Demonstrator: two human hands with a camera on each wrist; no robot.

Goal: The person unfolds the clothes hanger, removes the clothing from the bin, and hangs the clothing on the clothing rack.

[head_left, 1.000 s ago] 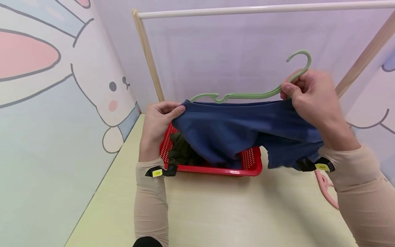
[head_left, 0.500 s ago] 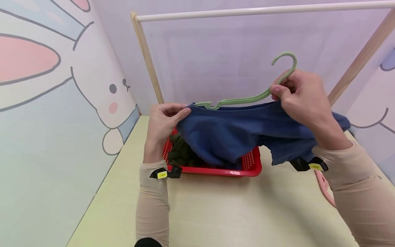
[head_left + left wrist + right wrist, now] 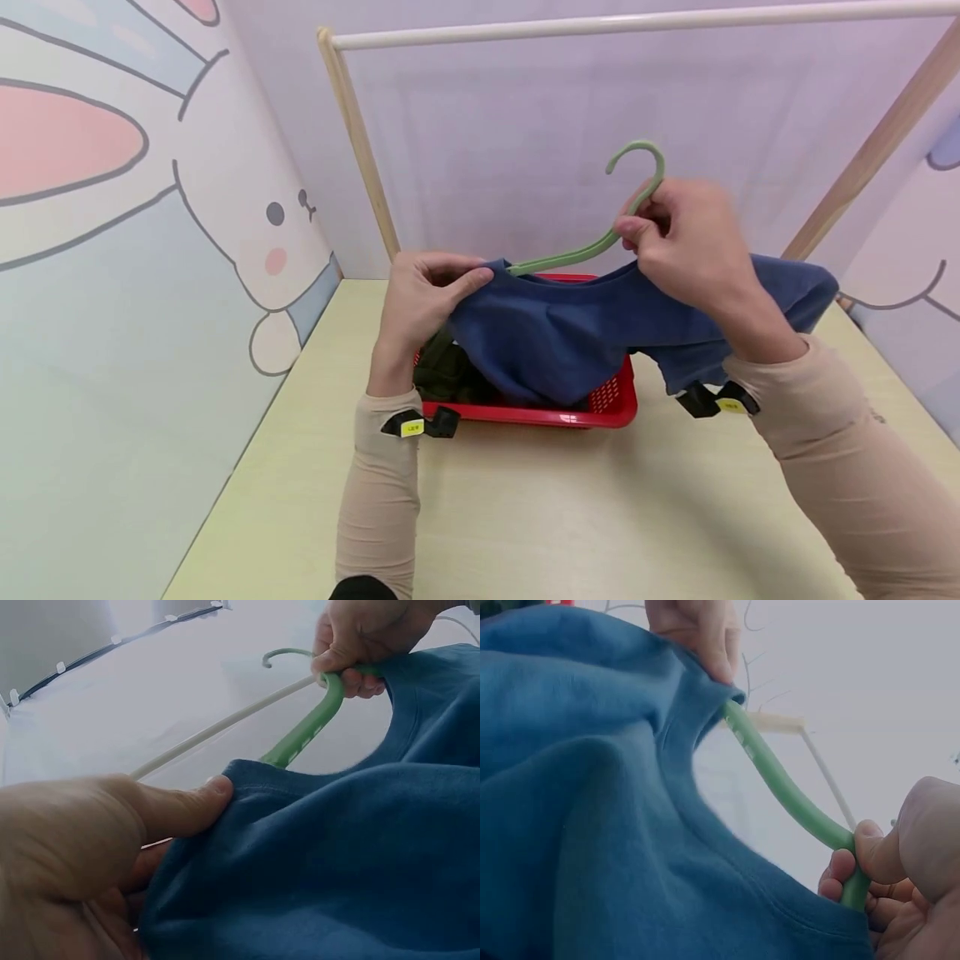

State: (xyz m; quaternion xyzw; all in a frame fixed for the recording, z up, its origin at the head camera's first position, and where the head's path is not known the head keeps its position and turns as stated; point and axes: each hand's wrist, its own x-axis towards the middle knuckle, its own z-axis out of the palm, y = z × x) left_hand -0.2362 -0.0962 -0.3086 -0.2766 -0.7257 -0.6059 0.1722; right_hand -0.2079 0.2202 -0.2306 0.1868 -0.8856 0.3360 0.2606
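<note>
A blue T-shirt (image 3: 555, 325) hangs between the two hands, its neckline at the top. My left hand (image 3: 427, 300) pinches the left side of the collar between thumb and fingers. With thumb and fingertips, my right hand (image 3: 690, 242) grips a green clothes hanger (image 3: 577, 254) just below its hook. One arm of the hanger runs down into the neck opening by the left thumb, and its end is hidden inside the shirt. In the right wrist view, the hanger's other side (image 3: 855, 892) passes behind the collar near the right fingers.
Behind and below the shirt, a red plastic basket (image 3: 622, 404) stands on the pale table (image 3: 525, 517), holding dark green cloth (image 3: 446, 371). A rack with a white rail (image 3: 637, 23) and wooden posts (image 3: 360, 142) rises at the back. A bunny-painted wall borders the left.
My right hand has moved left and slightly down, sliding the hanger's notched arm into the neckline out of sight. My left hand, pinching the collar, has shifted a little right.
</note>
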